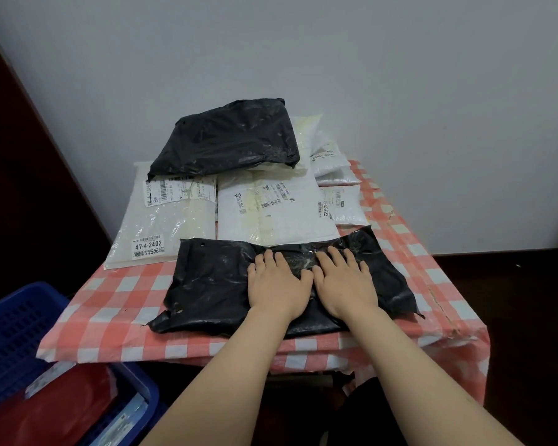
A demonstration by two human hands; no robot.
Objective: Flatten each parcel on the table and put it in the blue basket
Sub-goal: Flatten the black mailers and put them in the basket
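Head view: both hands lay flat, fingers straight, palms down on a black parcel [213, 284] at the near edge of the table [110, 317] with its red-white check cloth. Left hand [276, 281] and right hand [343, 280] sat side by side, thumbs nearly touching. Behind it lay white parcels [162, 226], with a second black parcel [226, 136] stacked on top. Blue basket [10, 317] stood lower left beside the table, a red parcel [46, 410] inside.
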